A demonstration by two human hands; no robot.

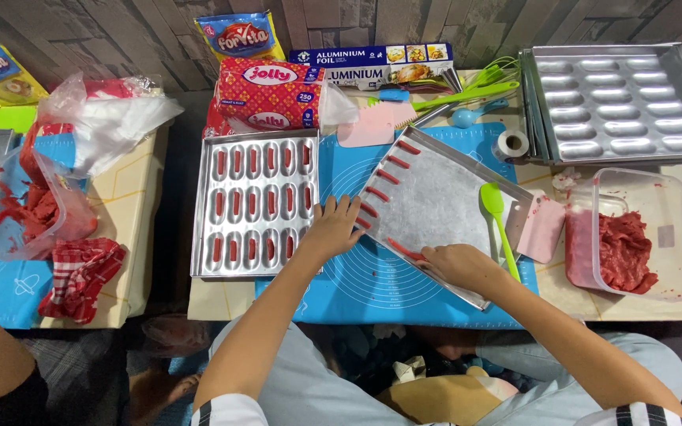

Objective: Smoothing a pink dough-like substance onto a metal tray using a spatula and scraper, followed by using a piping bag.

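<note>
Left hand [331, 227] laid flat, fingers spread and released, on the near left edge of the tilted flat tray [444, 207]; right hand [459, 264] curled at its near edge, fingertips pinching a red strip [406, 251]; moulded tray [254, 203] just left.

Pale table [222, 298] — blue mat [372, 288], moulded tray [256, 207], meat tub [633, 234].

Three metal trays [256, 142], two spatulas [492, 201], two tubs [676, 189].

Matt metal tray [444, 201], glossy green plastic spatula [492, 203], smooth blue mat [372, 288].
</note>
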